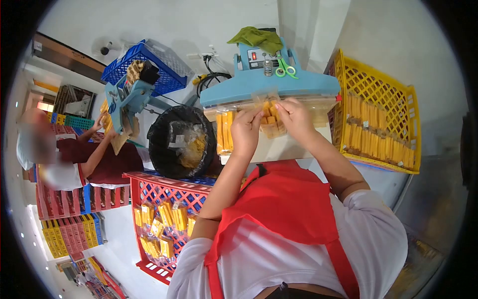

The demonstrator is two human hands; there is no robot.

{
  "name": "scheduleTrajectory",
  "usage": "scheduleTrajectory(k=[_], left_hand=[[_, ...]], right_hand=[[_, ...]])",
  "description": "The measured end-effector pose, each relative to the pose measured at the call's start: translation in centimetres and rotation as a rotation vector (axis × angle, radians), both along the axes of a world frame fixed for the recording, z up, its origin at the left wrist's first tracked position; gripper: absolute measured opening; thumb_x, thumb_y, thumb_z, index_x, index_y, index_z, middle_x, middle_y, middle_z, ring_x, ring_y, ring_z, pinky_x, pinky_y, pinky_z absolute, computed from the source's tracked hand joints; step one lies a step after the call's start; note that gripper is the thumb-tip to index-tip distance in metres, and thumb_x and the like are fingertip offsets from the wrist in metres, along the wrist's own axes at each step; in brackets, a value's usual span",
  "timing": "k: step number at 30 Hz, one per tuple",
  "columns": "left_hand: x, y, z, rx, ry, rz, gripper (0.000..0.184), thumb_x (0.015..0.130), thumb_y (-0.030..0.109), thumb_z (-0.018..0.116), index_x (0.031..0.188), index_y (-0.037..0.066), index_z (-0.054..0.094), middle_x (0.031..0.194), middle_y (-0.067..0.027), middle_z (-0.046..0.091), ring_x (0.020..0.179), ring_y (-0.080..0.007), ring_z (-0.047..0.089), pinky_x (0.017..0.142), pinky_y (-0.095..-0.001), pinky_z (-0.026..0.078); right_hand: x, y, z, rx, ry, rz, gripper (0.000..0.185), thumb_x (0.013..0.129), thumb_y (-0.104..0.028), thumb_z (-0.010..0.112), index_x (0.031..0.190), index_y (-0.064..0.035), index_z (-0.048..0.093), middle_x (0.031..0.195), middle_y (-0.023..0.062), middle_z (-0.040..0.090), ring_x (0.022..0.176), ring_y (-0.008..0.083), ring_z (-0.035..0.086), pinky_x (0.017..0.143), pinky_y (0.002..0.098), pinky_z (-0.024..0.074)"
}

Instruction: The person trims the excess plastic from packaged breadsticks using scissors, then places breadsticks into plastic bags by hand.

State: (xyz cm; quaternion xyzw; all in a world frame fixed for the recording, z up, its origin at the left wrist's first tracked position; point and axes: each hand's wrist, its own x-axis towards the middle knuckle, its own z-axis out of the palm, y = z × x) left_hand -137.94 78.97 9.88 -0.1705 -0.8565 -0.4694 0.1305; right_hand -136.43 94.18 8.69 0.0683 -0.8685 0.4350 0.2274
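Note:
My left hand (247, 130) and my right hand (298, 119) pinch opposite sides of a clear plastic bag (271, 117) with yellow-orange pieces inside. Its upper end lies against the front edge of a light-blue heat sealer (269, 85). To the left of my left hand, a filled bag of yellow sticks (225, 130) rests at the front of the sealer. On top of the machine are green-handled scissors (286, 69), a small metal cylinder (268, 68) and a green cloth (256, 39). My fingers partly cover the held bag.
A yellow crate (417, 129) of packed bags stands at right. A red crate (164, 179) with more bags is at lower left, beside a black-lined bin (158, 142). Another person (94, 159) works at a second blue machine (134, 98) on the left.

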Motion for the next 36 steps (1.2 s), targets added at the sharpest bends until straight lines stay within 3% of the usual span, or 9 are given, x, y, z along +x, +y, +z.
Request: scheduleTrajectory(k=[5,6,8,12,16,21,27,31,36], left_hand=[[0.8,-0.9,-0.7,0.034,0.140,-0.111,0.010,0.075,0.004,0.061,0.083,-0.002,0.063,0.071,-0.0107,0.058,0.065,-0.0190,0.056,0.059,-0.0275,0.044],[1.3,-0.7,-1.1,0.312,-0.126,-0.156,0.009,0.076,0.004,0.060,0.082,-0.002,0.062,0.070,-0.0080,0.058,0.065,-0.0151,0.055,0.059,-0.0251,0.043],[1.8,-0.1,-1.4,0.657,-0.492,-0.177,0.009,0.082,0.007,0.056,0.081,-0.002,0.060,0.068,-0.0025,0.054,0.063,-0.0078,0.051,0.056,-0.0199,0.042],[0.8,0.2,-4.3,0.653,-0.547,-0.185,0.013,0.084,0.009,0.052,0.082,-0.001,0.059,0.074,-0.0041,0.053,0.058,-0.0073,0.048,0.053,-0.0206,0.042],[0.3,-0.2,-4.4,0.482,-0.495,-0.151,0.011,0.084,0.009,0.053,0.083,0.000,0.060,0.086,-0.0063,0.053,0.063,-0.0078,0.050,0.056,-0.0200,0.043],[-1.1,-1.0,-4.7,0.689,-0.650,-0.331,0.009,0.081,0.007,0.055,0.086,0.001,0.059,0.086,-0.0049,0.057,0.073,-0.0105,0.055,0.063,-0.0219,0.044],[-0.6,-1.4,-5.2,1.059,-0.902,-0.338,0.007,0.082,0.007,0.054,0.084,0.003,0.059,0.078,-0.0027,0.060,0.072,-0.0108,0.055,0.066,-0.0225,0.044],[0.1,-0.8,-4.6,1.076,-0.895,-0.341,0.007,0.083,0.007,0.053,0.085,0.003,0.058,0.079,-0.0033,0.060,0.070,-0.0102,0.055,0.066,-0.0219,0.044],[0.5,-0.2,-3.9,0.682,-0.753,-0.120,0.010,0.085,0.006,0.050,0.089,-0.001,0.056,0.077,-0.0048,0.058,0.065,-0.0096,0.054,0.059,-0.0199,0.042]], right_hand=[[1.3,1.6,1.3,-0.455,-0.183,0.291,0.015,0.082,-0.011,0.052,0.080,0.0032,0.057,0.064,0.0067,0.051,0.063,0.0123,0.050,0.058,0.0274,0.0403],[1.7,2.2,1.7,-0.518,-0.242,0.338,0.018,0.083,-0.013,0.052,0.078,0.0035,0.056,0.064,0.0021,0.050,0.066,0.0071,0.046,0.058,0.0253,0.0399],[1.4,3.1,1.3,-0.440,-0.316,0.362,0.016,0.083,-0.013,0.053,0.078,0.0029,0.056,0.066,0.0011,0.050,0.065,0.0072,0.046,0.058,0.0234,0.0394],[-0.1,3.4,-1.6,-0.612,-0.590,0.425,0.017,0.083,-0.014,0.053,0.073,-0.0002,0.056,0.070,0.0008,0.050,0.064,0.0066,0.046,0.056,0.0213,0.0387],[-0.7,3.4,-2.8,-0.641,-0.493,0.374,0.014,0.080,-0.013,0.054,0.070,-0.0028,0.055,0.072,0.0020,0.050,0.065,0.0071,0.047,0.055,0.0211,0.0390],[-2.1,4.1,-3.0,-0.721,-0.618,0.589,0.005,0.073,-0.004,0.055,0.069,-0.0017,0.056,0.085,0.0030,0.050,0.074,0.0089,0.050,0.063,0.0215,0.0402],[-1.4,3.2,-2.6,-0.662,-0.502,0.556,0.003,0.073,-0.003,0.057,0.070,-0.0017,0.057,0.075,0.0018,0.052,0.072,0.0089,0.051,0.066,0.0221,0.0402],[-0.3,2.9,-2.5,-0.728,-0.621,0.469,0.003,0.075,-0.003,0.057,0.074,-0.0010,0.058,0.076,0.0021,0.055,0.070,0.0082,0.052,0.065,0.0213,0.0408],[0.6,2.9,-2.6,-0.809,-0.598,0.356,0.008,0.078,-0.007,0.057,0.080,0.0005,0.058,0.075,0.0033,0.058,0.069,0.0080,0.053,0.064,0.0206,0.0426]])
